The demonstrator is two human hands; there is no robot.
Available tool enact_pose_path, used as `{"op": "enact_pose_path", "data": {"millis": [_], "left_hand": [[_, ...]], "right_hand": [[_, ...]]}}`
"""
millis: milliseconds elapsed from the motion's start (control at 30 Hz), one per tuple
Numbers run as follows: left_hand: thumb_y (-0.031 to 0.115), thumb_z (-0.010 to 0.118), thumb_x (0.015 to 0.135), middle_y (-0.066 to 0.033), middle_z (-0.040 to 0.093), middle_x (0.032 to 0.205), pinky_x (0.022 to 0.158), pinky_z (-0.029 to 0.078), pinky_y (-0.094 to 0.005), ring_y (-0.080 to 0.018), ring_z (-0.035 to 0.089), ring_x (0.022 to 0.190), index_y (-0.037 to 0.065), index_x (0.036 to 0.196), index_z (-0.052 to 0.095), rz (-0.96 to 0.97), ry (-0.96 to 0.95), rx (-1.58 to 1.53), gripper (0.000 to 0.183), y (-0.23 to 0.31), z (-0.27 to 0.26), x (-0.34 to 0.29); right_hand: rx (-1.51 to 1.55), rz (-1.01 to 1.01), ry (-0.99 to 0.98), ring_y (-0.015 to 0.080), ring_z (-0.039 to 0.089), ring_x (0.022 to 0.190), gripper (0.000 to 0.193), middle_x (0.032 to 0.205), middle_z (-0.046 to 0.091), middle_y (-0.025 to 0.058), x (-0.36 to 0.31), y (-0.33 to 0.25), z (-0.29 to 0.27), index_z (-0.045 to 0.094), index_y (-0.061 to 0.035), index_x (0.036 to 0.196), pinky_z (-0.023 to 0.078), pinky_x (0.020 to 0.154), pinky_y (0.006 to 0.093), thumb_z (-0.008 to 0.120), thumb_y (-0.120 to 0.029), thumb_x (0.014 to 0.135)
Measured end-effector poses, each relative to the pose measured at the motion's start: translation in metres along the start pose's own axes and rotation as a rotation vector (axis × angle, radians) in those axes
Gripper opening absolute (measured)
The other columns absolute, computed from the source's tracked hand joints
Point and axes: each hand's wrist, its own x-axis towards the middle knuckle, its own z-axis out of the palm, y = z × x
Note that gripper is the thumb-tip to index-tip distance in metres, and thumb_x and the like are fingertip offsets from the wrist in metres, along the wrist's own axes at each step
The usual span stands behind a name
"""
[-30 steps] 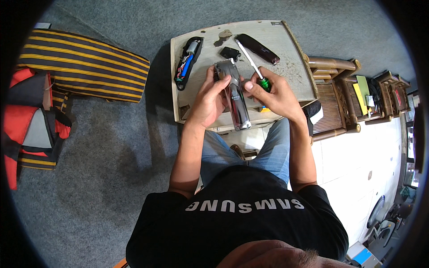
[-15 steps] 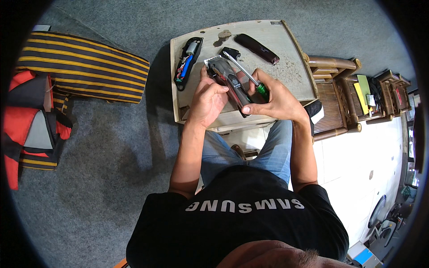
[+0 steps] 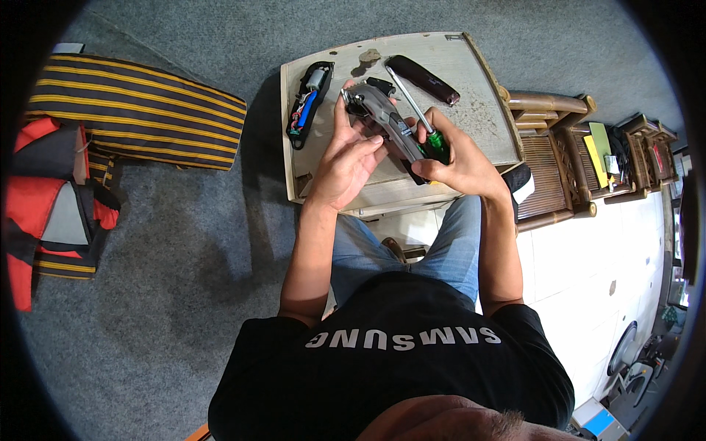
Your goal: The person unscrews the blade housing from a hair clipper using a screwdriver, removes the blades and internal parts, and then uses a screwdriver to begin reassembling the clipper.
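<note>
A grey and black hair clipper [image 3: 385,116] is held above the small table, its blade end pointing up and to the left. My left hand [image 3: 344,163] grips it from the left, fingers behind the body and thumb along its side. My right hand [image 3: 462,156] holds a screwdriver [image 3: 413,101] with a green and black handle, its shaft pointing away over the table. Fingers of that same hand also touch the clipper's lower end. Left of the clipper lies an opened clipper housing [image 3: 309,103] with a motor, a blue battery and wires exposed.
A dark maroon casing [image 3: 423,79] lies at the table's [image 3: 482,121] far side, beside a small black part [image 3: 380,85] partly behind the clipper. Bamboo furniture [image 3: 543,173] stands to the right. A striped cushion [image 3: 147,110] and red and black cloth [image 3: 44,195] lie left.
The clipper has been turned and tilted, so its blade end and side show differently. The screwdriver has shifted slightly right and away with my right hand.
</note>
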Motion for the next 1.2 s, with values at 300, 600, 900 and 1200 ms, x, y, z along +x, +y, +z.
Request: {"op": "enact_pose_path", "data": {"millis": [300, 600, 900, 1200], "left_hand": [[-0.002, 0.051, 0.101, -0.02, 0.035, 0.164, 0.121, 0.039, -0.0544, -0.0335, 0.046, 0.146, 0.035, 0.168, 0.001, 0.035, 0.001, 0.074, 0.091, -0.006, -0.004, 0.001], [-0.01, 0.051, 0.1, -0.0191, 0.042, 0.157, 0.115, 0.046, -0.0467, -0.0286, 0.053, 0.14, 0.033, 0.168, -0.005, 0.064, -0.017, 0.085, 0.098, -0.003, 0.001, -0.002], [-0.007, 0.051, 0.099, -0.0193, 0.035, 0.165, 0.121, 0.038, -0.048, -0.0301, 0.044, 0.148, 0.021, 0.169, 0.001, 0.056, -0.045, 0.099, 0.09, -0.004, 0.002, -0.004], [0.007, 0.057, 0.107, -0.0136, 0.049, 0.151, 0.115, 0.037, -0.0312, -0.0152, 0.048, 0.134, 0.001, 0.157, 0.033, 0.045, -0.073, 0.263, 0.056, -0.012, -0.003, -0.003]], "right_hand": [[-0.085, 0.06, -0.034, 0.023, 0.066, 0.093, 0.041, 0.105, 0.07, 0.0137, 0.0, 0.0, -0.004, 0.052, -0.0086, 0.104, 0.052, 0.088, 0.0374, 0.08, -0.022, 0.078], [0.06, 0.003, -0.095, 0.0139, 0.052, 0.098, 0.038, 0.114, 0.062, 0.0098, -0.002, -0.003, -0.005, 0.048, -0.0096, 0.102, 0.046, 0.085, 0.0314, 0.077, -0.012, 0.078], [-0.042, -0.054, -0.069, 0.0186, 0.057, 0.096, 0.046, 0.108, 0.064, 0.0099, -0.001, 0.0, -0.004, 0.051, -0.0093, 0.103, 0.049, 0.088, 0.0333, 0.086, -0.018, 0.075], [0.109, -0.022, -0.013, 0.0122, 0.059, 0.084, 0.048, 0.092, 0.061, 0.0033, -0.004, -0.001, -0.002, 0.049, -0.0105, 0.1, 0.049, 0.076, 0.0288, 0.091, -0.021, 0.079]]}}
